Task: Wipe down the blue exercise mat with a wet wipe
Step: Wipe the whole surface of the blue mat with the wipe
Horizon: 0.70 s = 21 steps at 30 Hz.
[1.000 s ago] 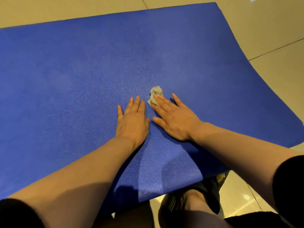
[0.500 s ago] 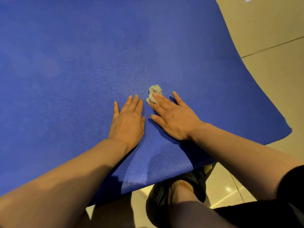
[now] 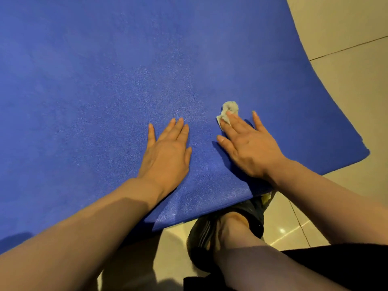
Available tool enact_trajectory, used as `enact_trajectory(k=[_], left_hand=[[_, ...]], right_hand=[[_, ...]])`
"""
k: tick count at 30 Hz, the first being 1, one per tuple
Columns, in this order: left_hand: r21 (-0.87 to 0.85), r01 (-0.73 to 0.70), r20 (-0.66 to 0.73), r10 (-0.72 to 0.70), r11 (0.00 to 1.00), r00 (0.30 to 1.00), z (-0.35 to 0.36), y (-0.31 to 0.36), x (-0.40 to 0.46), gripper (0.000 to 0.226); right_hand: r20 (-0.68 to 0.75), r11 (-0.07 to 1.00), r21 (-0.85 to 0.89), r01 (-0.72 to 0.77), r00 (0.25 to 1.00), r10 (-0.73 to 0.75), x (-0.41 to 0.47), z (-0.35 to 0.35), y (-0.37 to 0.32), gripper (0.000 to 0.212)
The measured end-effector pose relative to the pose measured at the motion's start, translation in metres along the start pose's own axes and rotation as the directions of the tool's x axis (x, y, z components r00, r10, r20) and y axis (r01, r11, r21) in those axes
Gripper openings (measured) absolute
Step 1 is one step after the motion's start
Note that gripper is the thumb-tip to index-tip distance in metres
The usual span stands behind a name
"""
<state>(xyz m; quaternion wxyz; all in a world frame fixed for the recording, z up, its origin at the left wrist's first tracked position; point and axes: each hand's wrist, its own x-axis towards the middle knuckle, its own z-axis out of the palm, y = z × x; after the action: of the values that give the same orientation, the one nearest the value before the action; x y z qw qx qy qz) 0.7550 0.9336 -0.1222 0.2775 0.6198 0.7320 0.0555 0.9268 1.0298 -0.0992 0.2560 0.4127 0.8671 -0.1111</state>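
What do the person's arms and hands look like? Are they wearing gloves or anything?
No gloves. The left hand and the right hand are both bare, with short plain nails and no rings, watch or bracelets that I can see. Both forearms are bare too, with no sleeves over them. The only clothing in view is dark fabric at the bottom right and a dark shoe.

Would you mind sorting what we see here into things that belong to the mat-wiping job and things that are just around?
Part of the job:
blue mat
wet wipe, pressed under the right hand
left hand, flat on the mat

Just around:
tiled floor
black shoe
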Motion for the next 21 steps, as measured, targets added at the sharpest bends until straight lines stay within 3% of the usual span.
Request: enact_trajectory(k=[2, 5, 8, 14, 18, 21], left_hand=[[0.021, -0.001, 0.003, 0.001, 1.000, 1.000, -0.002, 0.000, 0.001, 0.057], [0.034, -0.027, 0.009, 0.026, 0.999, 1.000, 0.000, 0.002, 0.001, 0.057], [0.032, -0.062, 0.022, 0.062, 0.998, 0.998, 0.003, 0.006, -0.001, 0.058], [0.030, -0.095, -0.002, 0.095, 0.995, 0.995, 0.008, 0.004, -0.011, 0.057], [0.005, -0.174, -0.024, 0.174, 0.985, 0.985, 0.011, 0.012, -0.019, 0.054], [0.000, -0.174, -0.008, 0.174, 0.985, 0.985, 0.012, 0.016, -0.021, 0.054]], right_hand=[[-0.031, 1.000, -0.006, 0.002, 1.000, -0.003, -0.007, 0.001, -0.012, 0.070], [-0.029, 0.987, 0.003, 0.160, 0.987, -0.160, -0.025, 0.005, -0.041, 0.092], [-0.012, 0.979, 0.013, 0.204, 0.979, -0.204, -0.037, 0.007, -0.036, 0.082], [-0.095, 0.997, 0.035, 0.075, 0.993, -0.072, -0.042, 0.009, -0.016, 0.081], [-0.083, 0.971, 0.068, 0.231, 0.971, -0.225, -0.060, 0.016, -0.033, 0.087], [-0.119, 0.960, 0.070, 0.272, 0.958, -0.263, -0.066, 0.013, -0.023, 0.069]])
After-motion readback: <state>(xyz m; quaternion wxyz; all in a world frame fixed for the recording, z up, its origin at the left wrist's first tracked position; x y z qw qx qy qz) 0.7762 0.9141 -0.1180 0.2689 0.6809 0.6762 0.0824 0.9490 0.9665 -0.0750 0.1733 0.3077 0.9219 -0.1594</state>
